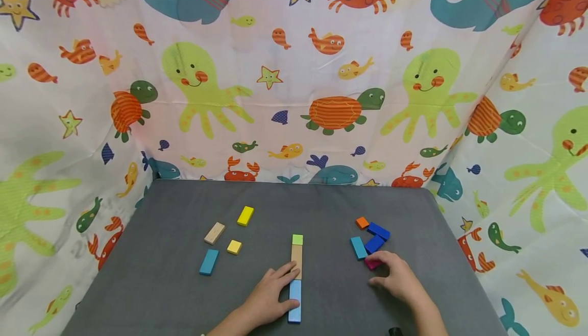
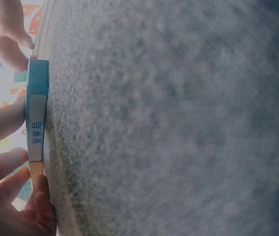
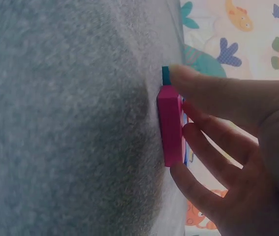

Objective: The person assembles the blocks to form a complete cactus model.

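In the head view my left hand [image 1: 272, 297] lies along a straight row of blocks. Its thumb touches the light blue block [image 1: 295, 313], while the fingertips rest on the tan wooden block [image 1: 297, 254]. A small green block [image 1: 297, 239] forms the row's far end. The left wrist view shows the blue block [image 2: 37, 110] from its near end, a printed label on its side. My right hand [image 1: 398, 277] is over a magenta block [image 1: 373, 264]. In the right wrist view, fingertips touch the magenta block [image 3: 170, 128], with thumb and fingers spread around it.
Beside the magenta block lie two dark blue blocks [image 1: 378, 232], a teal block [image 1: 358, 248] and a small orange block [image 1: 362, 222]. Left of the row are a wooden block [image 1: 214, 233], two yellow blocks [image 1: 245, 216] and another teal block [image 1: 209, 262]. A sea-animal curtain [image 1: 275, 106] borders the grey table [image 1: 331, 208].
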Available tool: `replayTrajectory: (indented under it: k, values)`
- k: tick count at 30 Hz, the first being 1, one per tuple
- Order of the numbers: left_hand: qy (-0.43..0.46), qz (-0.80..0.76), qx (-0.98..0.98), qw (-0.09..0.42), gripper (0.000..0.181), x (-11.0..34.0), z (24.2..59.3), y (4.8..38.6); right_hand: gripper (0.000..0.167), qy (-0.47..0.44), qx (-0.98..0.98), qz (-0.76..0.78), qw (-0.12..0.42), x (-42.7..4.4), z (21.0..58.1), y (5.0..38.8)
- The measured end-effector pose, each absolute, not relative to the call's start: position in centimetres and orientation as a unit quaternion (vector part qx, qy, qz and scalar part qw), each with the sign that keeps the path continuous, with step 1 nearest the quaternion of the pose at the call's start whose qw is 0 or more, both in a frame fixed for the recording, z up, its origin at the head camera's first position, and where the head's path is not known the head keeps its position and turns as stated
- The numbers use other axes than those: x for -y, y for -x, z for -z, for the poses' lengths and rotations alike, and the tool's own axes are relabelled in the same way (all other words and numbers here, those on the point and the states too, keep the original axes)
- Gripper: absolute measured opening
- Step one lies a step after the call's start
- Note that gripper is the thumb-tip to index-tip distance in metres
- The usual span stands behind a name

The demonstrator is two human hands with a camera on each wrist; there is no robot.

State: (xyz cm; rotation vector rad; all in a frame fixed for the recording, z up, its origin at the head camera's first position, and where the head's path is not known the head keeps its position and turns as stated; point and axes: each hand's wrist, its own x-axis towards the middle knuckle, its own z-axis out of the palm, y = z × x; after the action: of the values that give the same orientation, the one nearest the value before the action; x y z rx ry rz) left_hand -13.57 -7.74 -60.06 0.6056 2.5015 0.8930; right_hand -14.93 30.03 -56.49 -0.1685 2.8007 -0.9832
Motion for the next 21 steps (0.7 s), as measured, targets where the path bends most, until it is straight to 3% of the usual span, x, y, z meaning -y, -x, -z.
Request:
replayTrajectory:
  k: [21]
  values:
    - [-0.218, -0.319, -0.9, 0.2, 0.072, 7.7, 59.8, 13.4, 0.035, 0.046, -0.957, 0.283, 0.04, -30.3, 57.7, 15.7]
